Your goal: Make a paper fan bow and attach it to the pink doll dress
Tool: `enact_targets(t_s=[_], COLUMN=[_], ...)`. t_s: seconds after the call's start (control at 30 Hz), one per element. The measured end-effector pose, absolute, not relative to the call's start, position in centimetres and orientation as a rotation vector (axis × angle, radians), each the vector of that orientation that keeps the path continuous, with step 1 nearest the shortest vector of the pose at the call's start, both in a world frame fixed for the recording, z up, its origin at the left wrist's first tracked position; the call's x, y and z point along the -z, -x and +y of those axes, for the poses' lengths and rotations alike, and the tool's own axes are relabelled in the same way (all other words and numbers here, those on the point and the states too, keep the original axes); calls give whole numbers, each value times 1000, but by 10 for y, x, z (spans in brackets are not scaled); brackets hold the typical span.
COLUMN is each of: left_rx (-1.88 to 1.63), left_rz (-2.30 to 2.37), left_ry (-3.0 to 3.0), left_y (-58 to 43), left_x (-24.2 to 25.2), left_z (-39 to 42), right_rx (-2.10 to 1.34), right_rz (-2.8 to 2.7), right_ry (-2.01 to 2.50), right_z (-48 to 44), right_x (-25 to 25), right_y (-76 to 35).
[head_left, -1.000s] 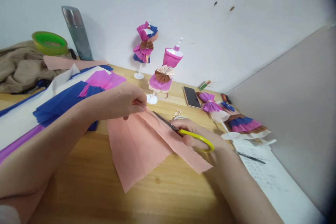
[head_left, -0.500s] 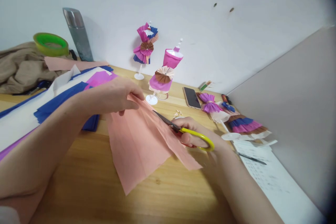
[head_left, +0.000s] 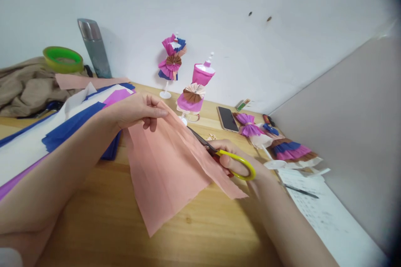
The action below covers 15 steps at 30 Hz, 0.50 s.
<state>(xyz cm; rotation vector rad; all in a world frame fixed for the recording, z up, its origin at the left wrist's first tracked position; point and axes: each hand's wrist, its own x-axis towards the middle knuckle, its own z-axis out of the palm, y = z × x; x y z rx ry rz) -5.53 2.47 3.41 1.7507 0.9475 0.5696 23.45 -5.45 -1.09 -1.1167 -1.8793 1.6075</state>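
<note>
Between thumb and fingers, my left hand (head_left: 139,110) pinches the upper edge of a peach sheet of crepe paper (head_left: 167,162), which hangs down over the wooden table (head_left: 103,217). Yellow-handled scissors (head_left: 239,162) sit in my right hand (head_left: 233,160), with my fingers through the handles. Their dark blades point up and left along the paper's right side, where a narrow strip (head_left: 219,177) lies partly separated from the main sheet. Part of the blades is hidden by the paper's fold. Just behind the paper stands a small dress form (head_left: 191,91) in pink and white paper.
Blue, cream and purple paper sheets (head_left: 72,129) lie at left, near a green tape roll (head_left: 62,59) and a bottle (head_left: 95,50). Another dress form (head_left: 172,58) stands behind. At right are a phone (head_left: 227,119), a paper-dressed form lying down (head_left: 291,150) and a written sheet with a pen (head_left: 302,191).
The fingers of my left hand have shifted on the paper's edge, the thumb now lying along it. The scissors have stayed nearly in place beside the strip. The view has tilted slightly upward.
</note>
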Motion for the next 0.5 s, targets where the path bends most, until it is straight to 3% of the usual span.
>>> enact_targets(t_s=[0.27,0.5], left_rx=[-595,-612], left_rz=[926,919], left_ry=[-1687,-1671], left_y=[49,45], left_x=[-35,-34], left_z=[19,18], right_rx=[-1396,-1455], right_rz=[-2061,-2089], right_ry=[1015,962], right_z=[-53,-54], right_x=[6,-6], right_y=[-233,-226])
